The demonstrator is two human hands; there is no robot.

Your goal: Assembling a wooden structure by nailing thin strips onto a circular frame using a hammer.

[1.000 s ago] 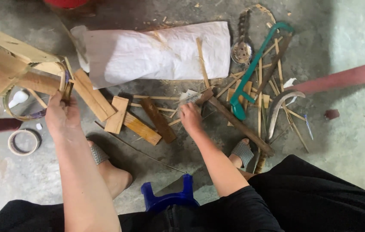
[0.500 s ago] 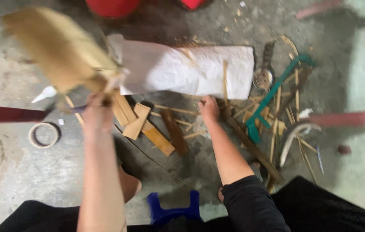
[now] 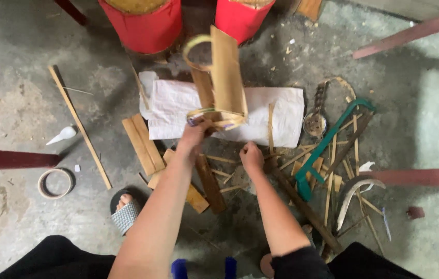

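- While the left hand (image 3: 194, 135) is raised above the concrete floor (image 3: 33, 93), its grip is closed on the lower end of a bamboo frame (image 3: 223, 82), a piece built of flat slats joined by curved hoops and held upright over the white sack (image 3: 178, 106).
- Right hand (image 3: 251, 156): grip closed as a fist, down among the bamboo strips (image 3: 333, 170) just below the sack's edge; what it clasps cannot be made out.
- Containers: two red drums (image 3: 147, 28) stand at the top of the view. One shows a yellowish surface at its top; the contents cannot be judged further.
- White sack: lies flat on the floor, with a thin strip across its right part.
- Flat bamboo slats (image 3: 142, 144) lie beside the sack's left corner.
- Green-framed saw (image 3: 328, 150) and curved sickle blade (image 3: 351, 194) lie among the strips to the right.
- Tape roll (image 3: 55, 183) and small white bottle (image 3: 63, 135) lie on the floor to the left, well apart from both hands.
- A sandalled foot (image 3: 125, 209) rests near the slats.
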